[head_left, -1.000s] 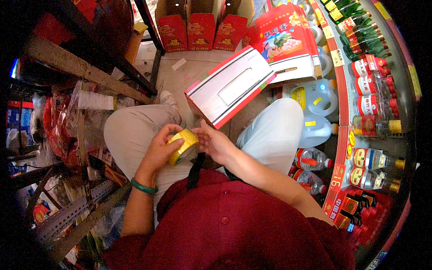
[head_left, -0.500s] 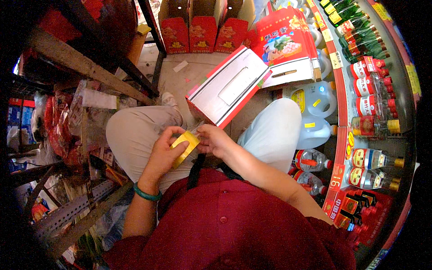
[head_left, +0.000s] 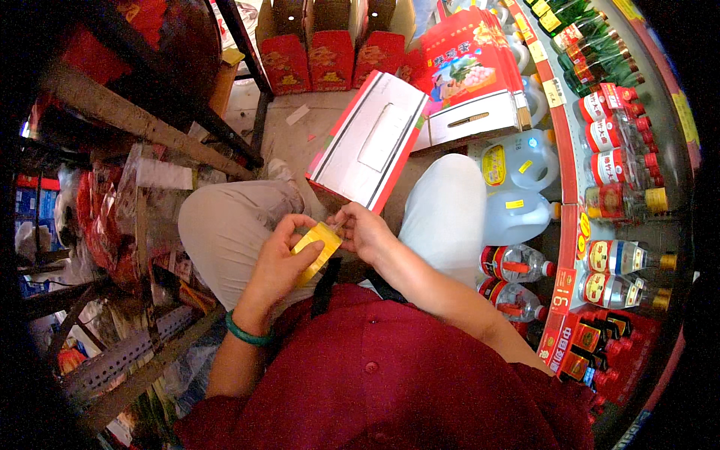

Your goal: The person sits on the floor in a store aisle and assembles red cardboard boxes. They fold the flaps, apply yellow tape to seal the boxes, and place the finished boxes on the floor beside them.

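Observation:
My left hand (head_left: 279, 259) is closed around a yellow roll of tape (head_left: 318, 253), thumb across its face and fingers behind it. A small glossy clear piece, apparently the tape's end, shows at the roll's far right edge. There my right hand (head_left: 363, 231) pinches with thumb and fingertips; part of its grip is hidden. Just beyond the hands, between my knees, stands a red-and-white carton (head_left: 367, 142) with a handle slot on its white top.
Flattened red cartons (head_left: 472, 75) lie in a stack at the far right. Open red boxes (head_left: 330, 60) line the back. On the right, large blue jugs (head_left: 517, 161) stand beside a shelf of bottles (head_left: 611, 172). A metal rack (head_left: 135, 112) with bagged goods rises on the left.
The view has shifted slightly, so the carton and shelf sit a little further left. My hands have tilted the tape roll a little; both keep their hold.

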A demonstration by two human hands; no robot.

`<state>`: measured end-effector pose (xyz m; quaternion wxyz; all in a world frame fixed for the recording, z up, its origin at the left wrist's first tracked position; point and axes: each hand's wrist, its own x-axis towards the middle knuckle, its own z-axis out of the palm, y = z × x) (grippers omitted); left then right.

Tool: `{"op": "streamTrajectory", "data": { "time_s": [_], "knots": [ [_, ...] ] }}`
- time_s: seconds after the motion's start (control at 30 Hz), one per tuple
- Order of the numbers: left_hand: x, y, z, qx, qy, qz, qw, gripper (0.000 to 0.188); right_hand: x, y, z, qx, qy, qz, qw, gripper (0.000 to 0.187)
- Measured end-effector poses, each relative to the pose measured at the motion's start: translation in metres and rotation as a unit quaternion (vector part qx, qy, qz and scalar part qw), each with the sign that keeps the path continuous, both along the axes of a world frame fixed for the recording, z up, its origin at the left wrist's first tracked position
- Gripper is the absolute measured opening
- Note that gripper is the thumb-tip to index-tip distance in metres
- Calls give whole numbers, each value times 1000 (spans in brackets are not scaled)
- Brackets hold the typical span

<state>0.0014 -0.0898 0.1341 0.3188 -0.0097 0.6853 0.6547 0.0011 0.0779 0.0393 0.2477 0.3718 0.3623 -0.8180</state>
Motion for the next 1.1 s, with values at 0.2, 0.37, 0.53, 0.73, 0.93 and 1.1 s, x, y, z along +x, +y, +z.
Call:
{"op": "streamTrajectory", "data": {
  "time_s": [0.2, 0.37, 0.53, 0.73, 0.93, 1.1],
  "knots": [
    [5, 8, 5, -24, -38, -33, 998, 29, 11, 7, -18, 183, 32, 123, 975, 19],
    [11, 7, -3, -61, -57, -64, 994, 31, 20, 19, -20, 178, 29, 222, 958, 19],
    [16, -1, -13, -46, -26, -53, 997, 33, 32, 22, 6, 169, 35, 183, 968, 21],
    [26, -5, 20, -30, -62, -56, 996, 32, 56, 27, 35, 259, 184, 127, 940, 24],
    [35, -4, 29, -31, -41, -103, 993, 34, 41, 45, 40, 179, 166, -14, 970, 23],
    [45, -4, 28, -2, -33, -48, 998, 33, 34, 60, 55, 201, 159, 64, 965, 25]
  ]
}}
